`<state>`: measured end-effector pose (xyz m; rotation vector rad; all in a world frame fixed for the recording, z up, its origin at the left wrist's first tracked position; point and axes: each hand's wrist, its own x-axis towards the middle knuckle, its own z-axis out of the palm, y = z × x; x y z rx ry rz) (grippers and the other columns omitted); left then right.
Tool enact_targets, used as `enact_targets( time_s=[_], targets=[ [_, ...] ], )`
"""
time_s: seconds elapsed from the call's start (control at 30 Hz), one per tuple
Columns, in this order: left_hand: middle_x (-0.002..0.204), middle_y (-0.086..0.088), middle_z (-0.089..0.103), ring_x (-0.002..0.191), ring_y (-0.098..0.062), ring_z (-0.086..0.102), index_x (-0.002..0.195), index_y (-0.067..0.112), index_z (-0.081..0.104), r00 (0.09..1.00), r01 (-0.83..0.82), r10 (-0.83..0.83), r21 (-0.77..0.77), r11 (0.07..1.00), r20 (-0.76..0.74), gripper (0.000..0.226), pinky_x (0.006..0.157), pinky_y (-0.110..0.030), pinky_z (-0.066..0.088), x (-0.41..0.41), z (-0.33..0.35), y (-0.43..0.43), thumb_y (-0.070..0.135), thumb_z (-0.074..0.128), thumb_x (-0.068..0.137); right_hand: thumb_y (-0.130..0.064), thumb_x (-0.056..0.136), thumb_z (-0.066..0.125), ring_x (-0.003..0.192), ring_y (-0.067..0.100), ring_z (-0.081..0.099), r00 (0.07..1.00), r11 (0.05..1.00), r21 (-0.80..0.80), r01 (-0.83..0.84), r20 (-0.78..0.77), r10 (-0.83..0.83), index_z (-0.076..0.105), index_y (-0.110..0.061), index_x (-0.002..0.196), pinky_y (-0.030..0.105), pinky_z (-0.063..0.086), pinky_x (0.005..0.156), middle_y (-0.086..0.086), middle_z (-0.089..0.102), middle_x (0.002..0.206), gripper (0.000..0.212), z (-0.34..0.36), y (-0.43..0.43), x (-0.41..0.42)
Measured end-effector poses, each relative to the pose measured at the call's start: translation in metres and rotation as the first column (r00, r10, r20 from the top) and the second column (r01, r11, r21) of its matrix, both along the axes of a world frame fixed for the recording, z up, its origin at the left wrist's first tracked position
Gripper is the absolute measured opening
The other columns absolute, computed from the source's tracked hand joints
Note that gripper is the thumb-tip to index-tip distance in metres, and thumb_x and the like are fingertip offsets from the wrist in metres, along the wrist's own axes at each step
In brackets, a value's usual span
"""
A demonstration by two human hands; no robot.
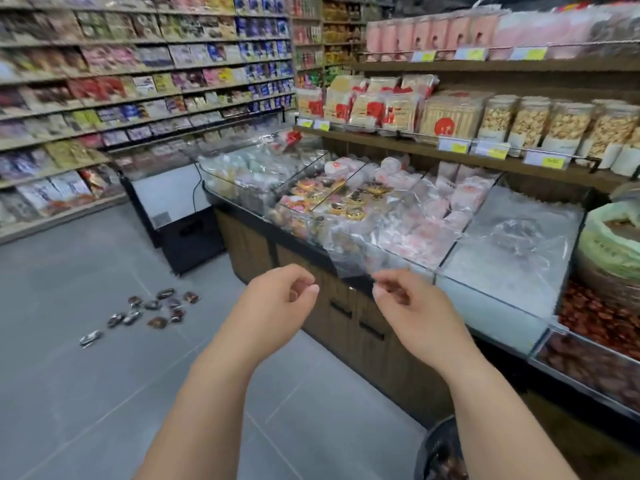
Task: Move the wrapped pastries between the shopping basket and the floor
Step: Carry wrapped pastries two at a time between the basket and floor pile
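Observation:
Several wrapped pastries (149, 311) in dark, shiny wrappers lie scattered on the grey floor to the left, well away from both hands. At the bottom right edge, the dark rim of the shopping basket (438, 441) shows, with dark red packets inside. My right hand (412, 306) is raised in front of the display counter and pinches the lower edge of a clear plastic bag (363, 258). My left hand (277, 299) hovers beside it with fingers curled and thumb against forefinger, a small gap from the bag's edge and holding nothing visible.
A wooden display counter (346, 317) with clear bins of wrapped sweets stands straight ahead. Shelves of jars and packets rise above it. A long snack shelf (138, 98) lines the left wall. A black chest cabinet (180, 220) sits behind the scattered pastries. A sack (613, 244) is at far right.

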<state>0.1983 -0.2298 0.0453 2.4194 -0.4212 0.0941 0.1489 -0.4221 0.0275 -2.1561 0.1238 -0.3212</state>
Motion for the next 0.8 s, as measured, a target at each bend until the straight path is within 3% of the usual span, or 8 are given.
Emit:
enact_targets(
  time_s=[0.2, 0.47, 0.63, 0.8],
  targets=[
    [0.087, 0.021, 0.056, 0.085, 0.003, 0.054, 0.099, 0.033, 0.059, 0.992, -0.124, 0.125, 0.022, 0.992, -0.022, 0.010, 0.068, -0.020, 0.042, 0.009, -0.003, 0.113, 0.035, 0.051, 0.093, -0.029, 0.095, 0.051, 0.091, -0.010, 0.052, 0.993, 0.992, -0.036, -0.120, 0.013, 0.120, 0.058, -0.033, 0.115, 0.000, 0.039, 0.068, -0.018, 0.057, 0.108, 0.022, -0.008, 0.104, 0.028],
    [0.088, 0.018, 0.061, 0.085, -0.001, 0.057, 0.094, 0.030, 0.061, 0.943, -0.331, 0.329, -0.022, 0.943, -0.047, 0.007, 0.068, -0.014, 0.040, 0.017, -0.022, 0.231, 0.031, 0.055, 0.091, -0.027, 0.094, 0.054, 0.090, -0.016, 0.050, 0.943, 0.940, -0.088, -0.331, -0.012, 0.331, 0.057, -0.032, 0.114, -0.004, 0.037, 0.071, -0.018, 0.055, 0.106, 0.021, -0.019, 0.214, 0.081],
    [0.095, 0.012, 0.059, 0.093, -0.008, 0.057, 0.104, 0.025, 0.062, 0.890, -0.451, 0.453, 0.036, 0.892, -0.058, 0.014, 0.074, -0.017, 0.036, 0.037, -0.038, 0.281, 0.029, 0.054, 0.092, -0.027, 0.094, 0.054, 0.096, -0.002, 0.053, 0.884, 0.877, -0.111, -0.467, -0.036, 0.466, 0.057, -0.027, 0.118, 0.013, 0.043, 0.086, -0.014, 0.055, 0.110, 0.024, -0.032, 0.271, 0.130],
    [0.108, 0.012, 0.057, 0.101, -0.007, 0.054, 0.109, 0.027, 0.060, 0.809, -0.578, 0.583, 0.084, 0.812, -0.077, 0.019, 0.082, -0.021, 0.038, 0.087, -0.050, 0.327, 0.034, 0.053, 0.093, -0.029, 0.095, 0.051, 0.103, -0.001, 0.048, 0.811, 0.801, -0.125, -0.585, -0.071, 0.581, 0.054, -0.025, 0.124, 0.013, 0.035, 0.088, -0.015, 0.050, 0.113, 0.029, -0.042, 0.320, 0.204]
  ],
)
